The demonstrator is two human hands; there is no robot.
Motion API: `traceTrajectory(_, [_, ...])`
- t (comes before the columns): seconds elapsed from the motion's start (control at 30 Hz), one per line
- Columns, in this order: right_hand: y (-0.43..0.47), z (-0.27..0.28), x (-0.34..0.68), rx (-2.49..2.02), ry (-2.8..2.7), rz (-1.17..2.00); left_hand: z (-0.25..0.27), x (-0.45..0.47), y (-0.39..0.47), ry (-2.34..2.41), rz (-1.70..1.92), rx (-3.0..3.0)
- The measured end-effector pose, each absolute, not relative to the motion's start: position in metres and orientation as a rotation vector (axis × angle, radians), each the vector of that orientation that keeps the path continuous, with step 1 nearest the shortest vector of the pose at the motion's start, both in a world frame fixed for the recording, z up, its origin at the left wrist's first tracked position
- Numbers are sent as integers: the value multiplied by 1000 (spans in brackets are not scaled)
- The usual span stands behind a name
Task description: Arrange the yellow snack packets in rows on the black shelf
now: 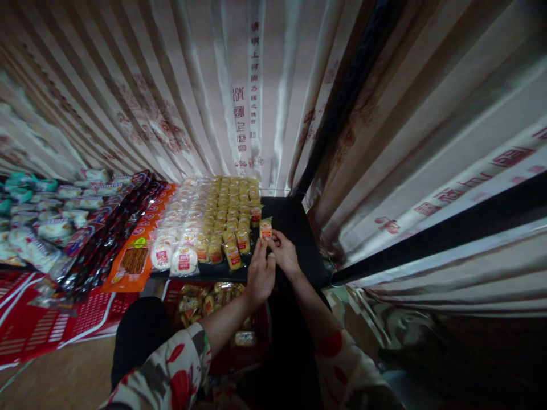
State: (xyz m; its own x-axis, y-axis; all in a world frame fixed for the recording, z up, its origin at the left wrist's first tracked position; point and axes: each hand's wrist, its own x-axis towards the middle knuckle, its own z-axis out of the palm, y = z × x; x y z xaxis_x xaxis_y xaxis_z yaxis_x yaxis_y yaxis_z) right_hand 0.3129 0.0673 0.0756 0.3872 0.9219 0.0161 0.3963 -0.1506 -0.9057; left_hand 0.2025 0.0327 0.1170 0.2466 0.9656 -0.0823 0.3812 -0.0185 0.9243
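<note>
Two hands (261,274) (285,253) gripping one packet (265,228), yellow packets (233,212) beside, left forearm (225,329) partly hiding red container (170,290)

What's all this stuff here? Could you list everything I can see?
Held packet: 1, yellow with red label, at the fingertips
Yellow packets: dozens, in rows left of it
White round packets: many, red labels, next left
Orange packets: several, overlapping, further left
Dark packets: many, beyond the orange
White packets: many, far left
Teal packets: several, far left
Table: 1, black, beneath the goods
Red container: 1, red, low centre, yellow packets inside
Curtains: pale, printed, behind and right; panels uncountable
Floor: tan, lower left
Sleeves: 2, pale with red pattern, bottom
Left hand, right hand: 2, bare, centre
</note>
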Motion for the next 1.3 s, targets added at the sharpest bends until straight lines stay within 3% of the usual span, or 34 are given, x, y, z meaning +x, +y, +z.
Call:
traceTrajectory(0.17, [80, 75, 311, -1771, -1189, 624, 119, 208, 45, 1259, 798, 1438])
traceTrajectory(0.47, [94, 83, 305, -1752, -1237, 764, 109, 218, 61, 1315, 794, 1457])
traceTrajectory(1.03, [111, 79, 305, -1854, -1442, 555, 87, 225, 81, 1314, 836, 1417])
traceTrajectory(1.3, [114, 72, 312, -1716, -1235, 611, 94, 224, 78, 1289, 827, 1430])
